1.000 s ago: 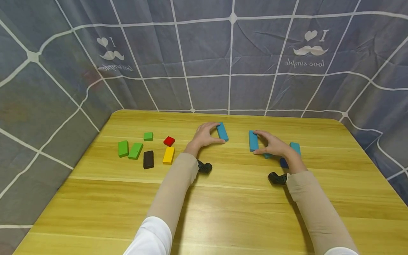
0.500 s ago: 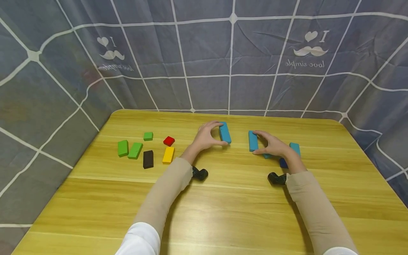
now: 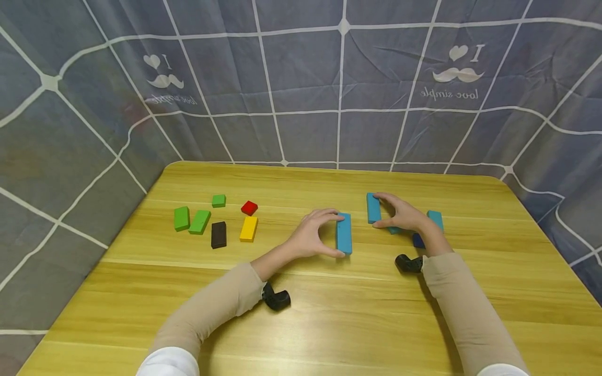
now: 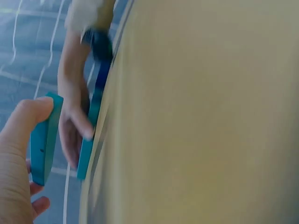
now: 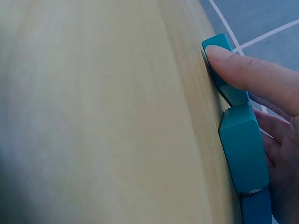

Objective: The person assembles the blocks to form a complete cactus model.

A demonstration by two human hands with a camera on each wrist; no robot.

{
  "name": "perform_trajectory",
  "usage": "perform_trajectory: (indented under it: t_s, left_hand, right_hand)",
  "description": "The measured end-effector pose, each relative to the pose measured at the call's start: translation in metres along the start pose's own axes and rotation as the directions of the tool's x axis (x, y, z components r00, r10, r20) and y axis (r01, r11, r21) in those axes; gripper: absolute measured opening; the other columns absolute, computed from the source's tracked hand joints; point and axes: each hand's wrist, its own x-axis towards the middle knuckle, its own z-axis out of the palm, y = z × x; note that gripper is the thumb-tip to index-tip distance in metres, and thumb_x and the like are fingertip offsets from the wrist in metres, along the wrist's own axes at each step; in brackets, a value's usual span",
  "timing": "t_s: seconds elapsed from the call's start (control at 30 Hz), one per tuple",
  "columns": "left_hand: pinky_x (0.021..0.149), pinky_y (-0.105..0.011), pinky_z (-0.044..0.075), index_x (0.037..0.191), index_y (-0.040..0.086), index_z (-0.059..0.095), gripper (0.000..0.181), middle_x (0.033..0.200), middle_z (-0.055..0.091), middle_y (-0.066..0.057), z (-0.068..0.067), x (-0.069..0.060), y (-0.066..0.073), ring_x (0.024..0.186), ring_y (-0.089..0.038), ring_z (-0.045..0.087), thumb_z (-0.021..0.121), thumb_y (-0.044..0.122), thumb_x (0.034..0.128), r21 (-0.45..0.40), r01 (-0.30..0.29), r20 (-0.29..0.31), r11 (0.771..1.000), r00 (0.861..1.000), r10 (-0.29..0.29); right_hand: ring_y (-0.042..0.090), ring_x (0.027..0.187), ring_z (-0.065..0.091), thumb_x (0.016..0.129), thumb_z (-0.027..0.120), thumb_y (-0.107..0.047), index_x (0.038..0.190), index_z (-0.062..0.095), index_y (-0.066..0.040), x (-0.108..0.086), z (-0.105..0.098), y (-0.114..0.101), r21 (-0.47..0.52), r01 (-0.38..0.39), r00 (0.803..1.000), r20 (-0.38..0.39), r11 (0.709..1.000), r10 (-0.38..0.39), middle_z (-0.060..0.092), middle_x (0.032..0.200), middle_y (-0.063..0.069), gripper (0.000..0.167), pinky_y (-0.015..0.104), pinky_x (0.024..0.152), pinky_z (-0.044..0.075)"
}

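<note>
My left hand [image 3: 312, 235] pinches a light blue rectangular block [image 3: 344, 233] by its two ends, thumb at the near end and fingertips at the far end. In the left wrist view that block [image 4: 46, 142] is held up off the tabletop. To the right, my right hand [image 3: 402, 214] grips a second light blue block [image 3: 373, 208], which lies on the table. Its thumb presses the near end of this block [image 5: 217, 40] in the right wrist view. Close beside it sits a teal block [image 5: 245, 149], then a dark blue block [image 5: 256, 207]; the hand partly covers both in the head view.
Another light blue block [image 3: 435, 218] lies beyond the right wrist. On the left of the wooden table [image 3: 329, 324] are several green blocks [image 3: 199, 222], a dark brown block [image 3: 218, 235], a yellow block [image 3: 249, 229] and a red block [image 3: 250, 208]. A grey curtain [image 3: 305, 78] hangs behind.
My left hand has brought its light blue block nearer to me and slightly right, turning it straighter. The right hand and its block stay in place.
</note>
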Motion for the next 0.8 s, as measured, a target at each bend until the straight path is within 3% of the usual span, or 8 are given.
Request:
perform_trajectory:
  t_s: [0.2,0.4,0.8]
  left_hand:
    - [0.1,-0.048,0.029,0.127,0.018,0.054,0.077,0.136,0.045,-0.007,0.012,-0.035,0.015,0.124,-0.022,0.038,0.083,0.039,0.0589,-0.053,-0.041,0.035,0.998,0.998,0.043]
    - [0.098,-0.046,0.032,0.126,0.018,0.054,0.077,0.135,0.045,-0.006,0.018,-0.064,0.026,0.122,-0.019,0.039,0.084,0.038,0.0579,-0.072,-0.028,0.049,0.997,0.998,0.032]
    - [0.1,-0.046,0.03,0.127,0.021,0.053,0.078,0.136,0.044,-0.002,0.018,-0.094,0.039,0.123,-0.016,0.038,0.084,0.04,0.0576,-0.071,0.005,0.098,0.997,0.995,0.002]
  right_hand:
    - [0.041,0.135,0.011,0.077,0.073,-0.032,0.145,0.022,-0.007,0.002,0.0,0.005,-0.001,0.005,1.0,-0.007,1.0,-0.005,0.014,0.149,0.021,0.089,0.056,0.104,0.015]
    - [0.042,0.135,0.01,0.078,0.073,-0.029,0.144,0.022,-0.006,0.001,0.001,0.005,-0.002,0.015,1.0,-0.007,1.0,-0.015,0.013,0.148,0.022,0.088,0.056,0.104,0.014]
    - [0.039,0.136,0.009,0.077,0.073,-0.03,0.145,0.021,-0.008,0.001,0.0,0.006,0.02,0.01,1.0,0.002,1.0,-0.011,0.013,0.149,0.02,0.089,0.054,0.106,0.013]
